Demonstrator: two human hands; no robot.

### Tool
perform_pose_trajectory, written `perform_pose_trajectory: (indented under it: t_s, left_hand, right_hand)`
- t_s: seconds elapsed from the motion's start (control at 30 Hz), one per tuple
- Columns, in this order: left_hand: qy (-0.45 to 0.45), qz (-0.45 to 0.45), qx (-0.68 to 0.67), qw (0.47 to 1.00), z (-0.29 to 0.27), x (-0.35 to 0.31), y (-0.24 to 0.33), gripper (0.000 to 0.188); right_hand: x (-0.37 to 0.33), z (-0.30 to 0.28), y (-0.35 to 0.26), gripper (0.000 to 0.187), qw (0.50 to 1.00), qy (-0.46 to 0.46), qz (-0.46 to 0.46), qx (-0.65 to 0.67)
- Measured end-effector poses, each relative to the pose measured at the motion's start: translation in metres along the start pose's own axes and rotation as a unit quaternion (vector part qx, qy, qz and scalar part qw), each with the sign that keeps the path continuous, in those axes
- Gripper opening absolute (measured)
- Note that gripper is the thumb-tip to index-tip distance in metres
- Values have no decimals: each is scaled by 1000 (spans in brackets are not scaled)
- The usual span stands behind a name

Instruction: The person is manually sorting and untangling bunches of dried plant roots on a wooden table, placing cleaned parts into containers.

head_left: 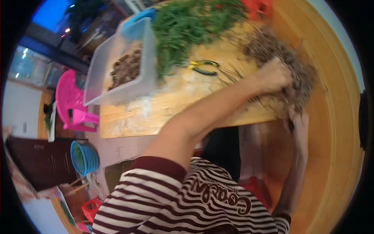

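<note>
A tangled heap of dry brown plant stems (302, 74) lies along the right side of the wooden table and hangs over its near right corner. My left hand (274, 76) reaches across the table into the heap, its fingers curled closed on some stems. At the corner below, my right hand (299, 123) is closed at the heap's lower end, where strands run into its fingers. Blur hides the exact grip. Left of my left hand lie pliers (205, 67) with yellow and black handles, beside some loose dark thin stems (233, 74).
Green feathery sprigs (194, 25) cover the table's far side. A clear plastic bin (146, 84) holding brown ridged pieces (126, 69) stands at the left. Beyond are a pink chair (70, 91) and a blue basket (89, 158) on the floor. Wood panelling (327, 128) borders the right.
</note>
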State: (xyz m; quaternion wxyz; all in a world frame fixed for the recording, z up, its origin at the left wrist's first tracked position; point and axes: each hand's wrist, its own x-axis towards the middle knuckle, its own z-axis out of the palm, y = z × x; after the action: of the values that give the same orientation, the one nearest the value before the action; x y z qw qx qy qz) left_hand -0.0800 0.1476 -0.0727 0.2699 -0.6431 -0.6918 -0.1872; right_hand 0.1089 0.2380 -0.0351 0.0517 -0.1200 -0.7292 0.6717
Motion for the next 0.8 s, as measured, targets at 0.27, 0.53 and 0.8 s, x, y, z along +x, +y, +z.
perform_pose_trajectory:
  t_s: [0.27, 0.53, 0.8]
  left_hand:
    - [65, -56, -28, 996, -21, -10, 2, 24]
    - [22, -84, -11, 996, -21, -3, 19, 27]
    - [16, -118, 31, 992, -16, 0, 24, 20]
  right_hand:
    - [23, -13, -19, 35, 996, 8, -22, 82]
    - [50, -21, -3, 38, 979, 84, 6, -187]
    - [48, -3, -18, 45, 925, 42, -20, -378]
